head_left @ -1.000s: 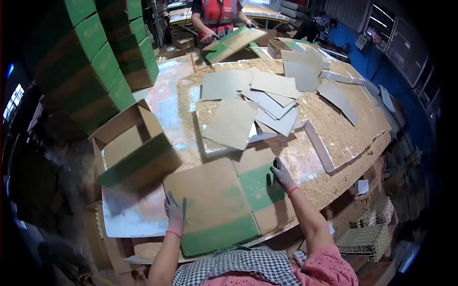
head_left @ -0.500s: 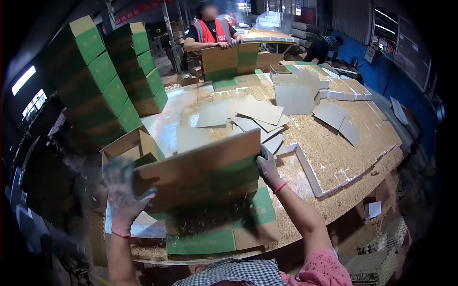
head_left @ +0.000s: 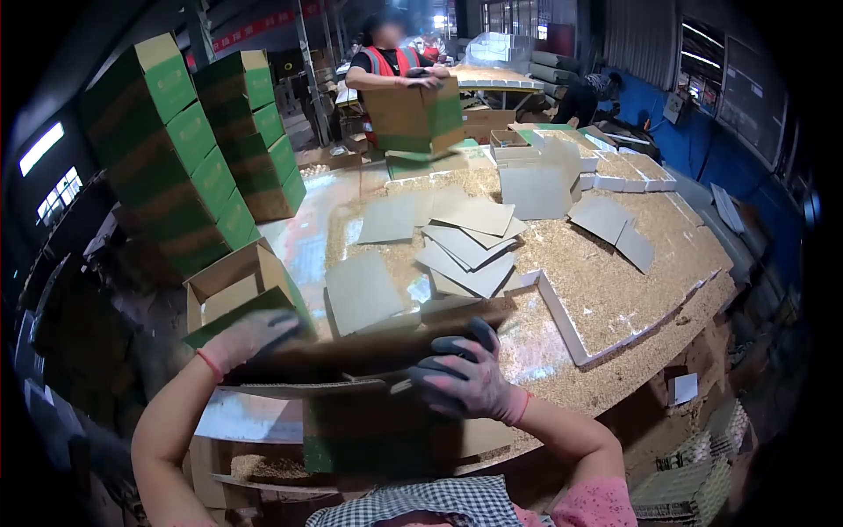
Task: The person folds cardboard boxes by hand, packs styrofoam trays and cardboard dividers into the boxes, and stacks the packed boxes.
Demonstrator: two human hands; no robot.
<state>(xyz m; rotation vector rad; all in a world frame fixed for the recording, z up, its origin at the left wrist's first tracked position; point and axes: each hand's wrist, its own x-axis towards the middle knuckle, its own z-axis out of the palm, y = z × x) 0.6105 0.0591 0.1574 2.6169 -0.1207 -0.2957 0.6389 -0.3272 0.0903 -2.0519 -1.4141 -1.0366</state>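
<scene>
fingers are held loosely bent on the left hand [head_left: 252,339], more curled on the right hand [head_left: 465,376], against flat brown cardboard [head_left: 351,356], blurred; whether it is gripped cannot be told.

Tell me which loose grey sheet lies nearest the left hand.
The large sheet just beyond the blurred cardboard by the left hand; the fanned pile lies further right, and the other sheets farther away.
</scene>
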